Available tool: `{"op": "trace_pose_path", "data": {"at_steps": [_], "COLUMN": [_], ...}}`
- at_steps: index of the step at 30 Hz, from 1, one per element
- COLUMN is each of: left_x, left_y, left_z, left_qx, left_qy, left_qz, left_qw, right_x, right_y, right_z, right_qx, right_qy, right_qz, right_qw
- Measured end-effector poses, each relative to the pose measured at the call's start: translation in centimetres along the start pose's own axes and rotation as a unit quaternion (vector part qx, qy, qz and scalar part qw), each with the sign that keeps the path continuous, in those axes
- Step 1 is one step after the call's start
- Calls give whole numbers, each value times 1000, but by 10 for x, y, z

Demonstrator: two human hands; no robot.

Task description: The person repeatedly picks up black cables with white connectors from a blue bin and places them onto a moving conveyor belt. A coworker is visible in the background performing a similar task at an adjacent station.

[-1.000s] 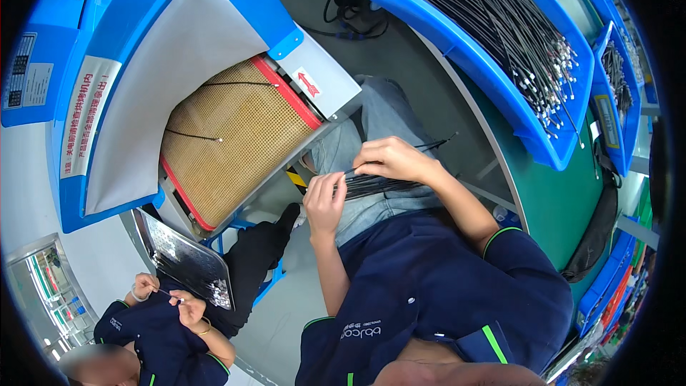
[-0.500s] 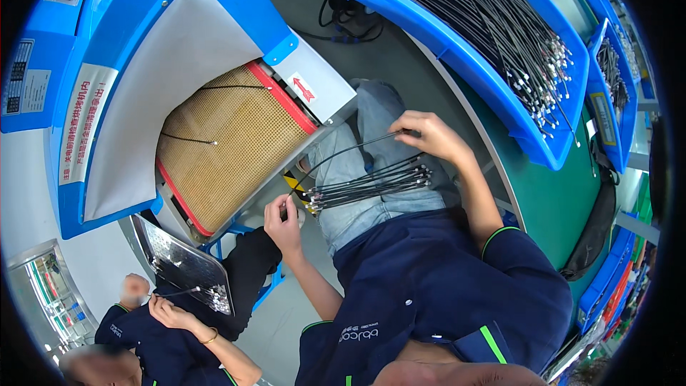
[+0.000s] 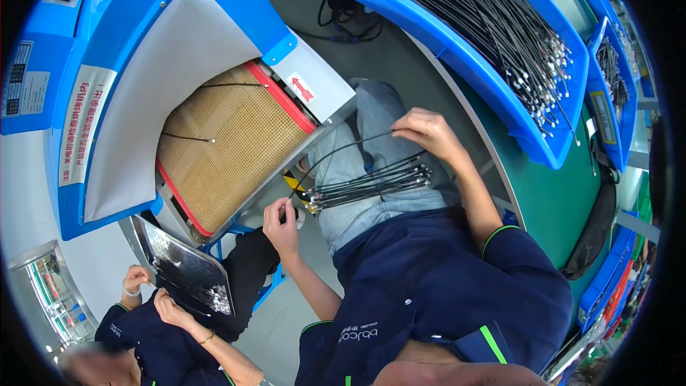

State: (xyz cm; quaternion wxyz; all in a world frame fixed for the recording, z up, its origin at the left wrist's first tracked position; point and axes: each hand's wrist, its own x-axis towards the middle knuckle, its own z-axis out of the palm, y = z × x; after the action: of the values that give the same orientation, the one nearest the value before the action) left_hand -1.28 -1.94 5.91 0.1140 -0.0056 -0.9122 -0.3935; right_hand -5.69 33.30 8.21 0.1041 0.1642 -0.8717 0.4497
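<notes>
A single thin black cable (image 3: pixel 343 147) runs in a shallow arc between my two hands, above my lap. One end is pinched in the fingertips of my left hand (image 3: pixel 281 227), near the machine's near corner. My right hand (image 3: pixel 429 132) pinches the other end, close to the green table edge; its fingers hide the tip. Below the arc, a bundle of similar black cables (image 3: pixel 371 187) with small connectors at the ends lies across my thighs.
A blue machine (image 3: pixel 143 64) with a mesh conveyor belt (image 3: pixel 236 139) stands at left, two cables on it. A blue bin (image 3: pixel 429 32) piled with cables sits upper right on the green table (image 3: pixel 550 200). At lower left, a co-worker's hands (image 3: pixel 168 307) work beside a metal tray (image 3: pixel 227 279).
My right hand has shifted slightly up, its fingers drawn together at the cable end. My left hand is nearly unmoved. The co-worker's hands have moved, and the cable stretched over their tray has shifted.
</notes>
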Motion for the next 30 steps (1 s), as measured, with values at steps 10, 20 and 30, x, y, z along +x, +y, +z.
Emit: {"op": "trace_pose_path", "data": {"at_steps": [10,20,30], "left_x": [-5,-7,-10], "left_y": [1,0,-3], "left_z": [-9,-9,-10], "left_qx": [16,20,18], "left_qy": [15,-2,-1], "left_qz": [-5,-15,-8], "left_qw": [1000,1000,1000], "right_x": [-3,-5,-10], "right_y": [-1,-1,2], "right_z": [2,3,3], "right_qx": [-4,-38,3], "right_qy": [6,59,22], "right_qz": [-35,-87,-31], "right_qw": [999,994,999]}}
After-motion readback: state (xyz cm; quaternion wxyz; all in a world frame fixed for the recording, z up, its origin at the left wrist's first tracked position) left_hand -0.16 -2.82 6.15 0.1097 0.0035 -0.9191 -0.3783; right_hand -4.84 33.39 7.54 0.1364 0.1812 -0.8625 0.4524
